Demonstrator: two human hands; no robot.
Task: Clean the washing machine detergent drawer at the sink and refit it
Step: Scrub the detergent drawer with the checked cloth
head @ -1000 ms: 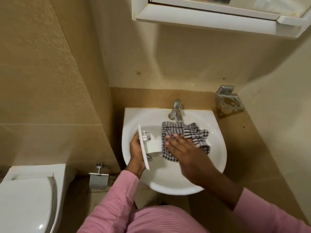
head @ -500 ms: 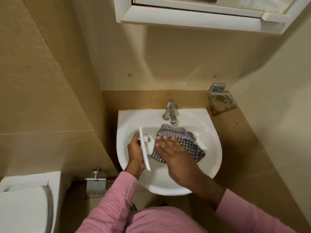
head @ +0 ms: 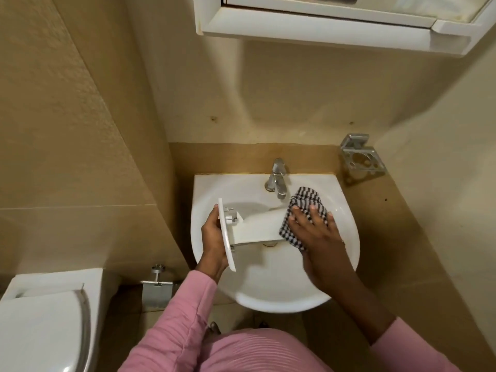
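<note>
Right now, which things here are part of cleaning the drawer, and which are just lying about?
In use: detergent drawer, gripped by left hand; checked cloth, pressed under right hand; sink; tap.
Just there: toilet; metal wall holder; paper holder; wall cabinet.

Tap [head: 277, 181] and drawer [head: 257, 226] crowd the sink [head: 281, 302] rear; its front is free.

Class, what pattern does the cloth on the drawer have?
Black-and-white check, on the cloth under the right hand; the head view shows it.
</note>
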